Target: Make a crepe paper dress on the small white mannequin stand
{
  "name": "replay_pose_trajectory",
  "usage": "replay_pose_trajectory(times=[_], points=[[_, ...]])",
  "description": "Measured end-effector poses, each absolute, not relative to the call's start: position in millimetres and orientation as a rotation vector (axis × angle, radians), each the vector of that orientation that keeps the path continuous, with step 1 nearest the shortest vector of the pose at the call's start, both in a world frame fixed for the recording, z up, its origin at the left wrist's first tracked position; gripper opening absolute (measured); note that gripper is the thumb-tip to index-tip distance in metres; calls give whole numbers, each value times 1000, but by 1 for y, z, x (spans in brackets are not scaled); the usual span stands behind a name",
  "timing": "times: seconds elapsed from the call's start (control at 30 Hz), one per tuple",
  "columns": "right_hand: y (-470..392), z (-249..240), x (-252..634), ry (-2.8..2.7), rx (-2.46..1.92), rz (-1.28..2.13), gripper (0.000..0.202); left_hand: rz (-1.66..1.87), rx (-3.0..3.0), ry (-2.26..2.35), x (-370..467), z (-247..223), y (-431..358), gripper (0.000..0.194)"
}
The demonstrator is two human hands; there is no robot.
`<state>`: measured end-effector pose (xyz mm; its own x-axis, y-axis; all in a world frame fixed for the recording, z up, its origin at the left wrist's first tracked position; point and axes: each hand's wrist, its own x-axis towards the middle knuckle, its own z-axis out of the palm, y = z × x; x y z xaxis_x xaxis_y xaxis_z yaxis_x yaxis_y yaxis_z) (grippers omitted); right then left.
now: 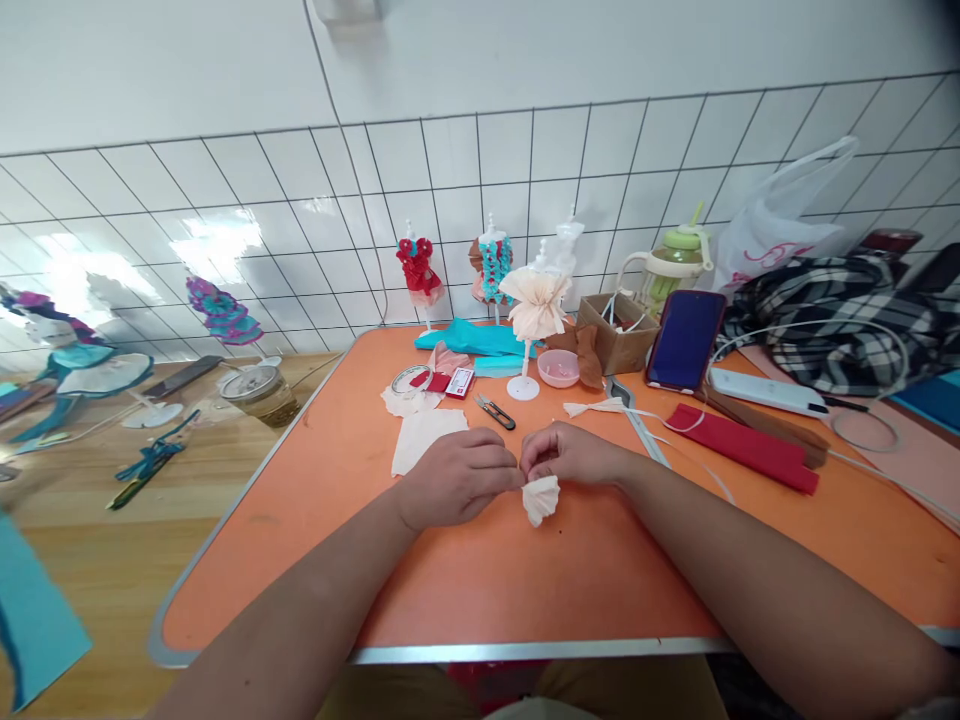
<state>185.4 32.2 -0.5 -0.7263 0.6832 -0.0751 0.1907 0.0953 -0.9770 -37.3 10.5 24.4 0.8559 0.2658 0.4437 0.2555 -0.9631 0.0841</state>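
Over the middle of the orange table (300, 540), my left hand (466, 477) and my right hand (564, 455) meet fingertip to fingertip. A small gathered piece of cream crepe paper (541, 500) hangs just below them, pinched in closed right fingers. The left fingers are closed at its upper left edge; what they grip is too small to make out. Behind the left hand lies a flat cream sheet (427, 437), and thread snips (495, 412) rest beyond the hands. A small white dress form wears a cream ruffled dress (538, 302).
Behind stand a red-dressed form (419, 272), a pink dish (559, 368), a cardboard box (616, 340) and a phone (685, 340). Scissors (637, 420), red paper (742, 447) and a white power strip (769, 391) lie right. A glass jar (259, 396) stands left.
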Motion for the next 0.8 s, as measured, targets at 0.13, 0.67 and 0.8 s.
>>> replay_pose_trajectory(times=[0.13,0.67,0.8], points=[[35,-1,192,-2363,-853,1331,12,370,2992,494,-26,18,5,29],[2,12,172,-2678,-1031,-253,19,377,2602,1170,-14,3,6,23],[-4,17,170,-2476,-1035,-238,18,595,2345,1383,-15,5,9,23]])
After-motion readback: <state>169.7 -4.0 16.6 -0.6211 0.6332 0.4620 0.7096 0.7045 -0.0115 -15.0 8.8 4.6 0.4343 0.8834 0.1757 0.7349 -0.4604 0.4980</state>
